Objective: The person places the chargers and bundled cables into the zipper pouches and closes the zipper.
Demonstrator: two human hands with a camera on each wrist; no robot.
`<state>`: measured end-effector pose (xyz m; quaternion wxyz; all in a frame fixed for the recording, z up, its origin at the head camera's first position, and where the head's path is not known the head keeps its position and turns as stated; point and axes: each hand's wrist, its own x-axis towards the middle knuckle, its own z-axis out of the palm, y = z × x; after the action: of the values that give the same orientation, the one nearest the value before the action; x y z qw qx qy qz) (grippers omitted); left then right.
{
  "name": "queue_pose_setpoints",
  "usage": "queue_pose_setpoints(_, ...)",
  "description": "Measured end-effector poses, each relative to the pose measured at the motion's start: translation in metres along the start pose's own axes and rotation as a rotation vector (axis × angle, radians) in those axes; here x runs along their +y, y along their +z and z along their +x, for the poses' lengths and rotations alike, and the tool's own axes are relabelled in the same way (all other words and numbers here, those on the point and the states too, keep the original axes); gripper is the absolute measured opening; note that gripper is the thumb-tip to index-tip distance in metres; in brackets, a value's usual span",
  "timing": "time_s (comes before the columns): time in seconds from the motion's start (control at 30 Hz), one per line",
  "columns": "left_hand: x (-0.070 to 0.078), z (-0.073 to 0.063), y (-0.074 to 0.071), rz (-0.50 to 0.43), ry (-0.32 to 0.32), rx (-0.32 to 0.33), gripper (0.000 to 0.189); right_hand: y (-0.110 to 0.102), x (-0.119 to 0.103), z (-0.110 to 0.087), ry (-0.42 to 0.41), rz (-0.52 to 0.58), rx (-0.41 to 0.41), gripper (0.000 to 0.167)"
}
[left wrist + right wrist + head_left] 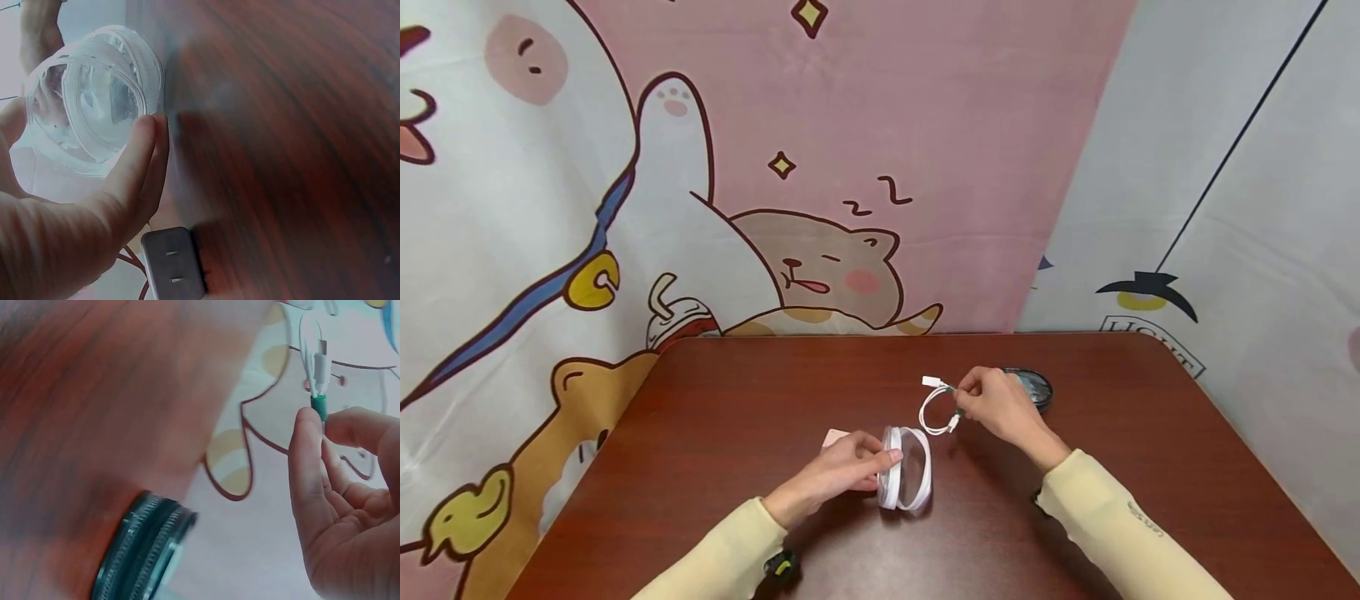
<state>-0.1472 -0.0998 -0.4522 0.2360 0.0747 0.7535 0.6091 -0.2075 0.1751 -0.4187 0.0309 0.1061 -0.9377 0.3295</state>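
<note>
My left hand (pixel 842 473) grips a clear round zip case (pixel 915 505) with white rims, thumb on one side and fingers on the other. The case stands on edge with its two halves spread apart, and my left wrist view looks through its transparent wall (pixel 94 119). Farther right, my right hand (pixel 1000 407) pinches a coiled white USB cable (pixel 922 415) at its green tie (pixel 319 407). The loop and its plugs stick out beyond the fingertips, above the table to the right of the clear case's top.
A dark round zip case (pixel 1037 389) lies behind my right hand. Partly hidden beside my left hand is a pink charger plug (pixel 833 437), its two prongs showing in the left wrist view. The reddish-brown table (pixel 737 400) meets a cartoon cloth (pixel 985 167) at the back.
</note>
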Motion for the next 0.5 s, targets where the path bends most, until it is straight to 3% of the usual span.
queue_pose_setpoints(0.23,0.0,0.002,0.004,-0.015,0.004,0.006,0.056,-0.014,-0.011,-0.023,-0.02,0.056,0.007,0.004)
queue_pose_setpoints(0.5,0.001,0.002,0.01,-0.03,0.002,0.016,0.052,0.002,-0.026,-0.042,-0.145,-0.092,0.085,0.009)
